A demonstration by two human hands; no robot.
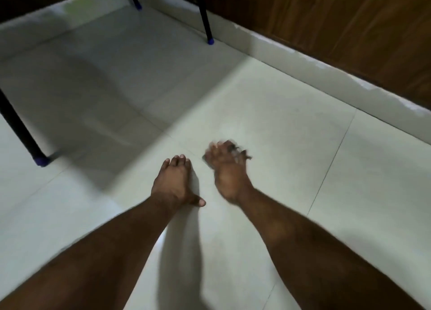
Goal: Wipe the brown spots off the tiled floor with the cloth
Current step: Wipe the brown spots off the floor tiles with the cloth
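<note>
1. Left hand point(173, 181), fingers straight and flat on the pale glossy tiled floor point(268, 113), braces the body; it holds nothing.
2. Right hand point(227, 167), at three o'clock of the left, is motion-blurred; dark frayed bits, perhaps the cloth point(242, 155), show at its fingertips, but its grip cannot be told.
3. No brown spots are discernible on the smooth square tiles; thin grout lines cross them.
4. Advised technique: press the cloth flat, rub in short strokes, keep weight on the bracing hand.
5. Black metal chair legs with blue caps point(210, 41) stand at twelve o'clock, beside the white skirting point(303, 60) below wood-grain panelling point(338, 25).
</note>
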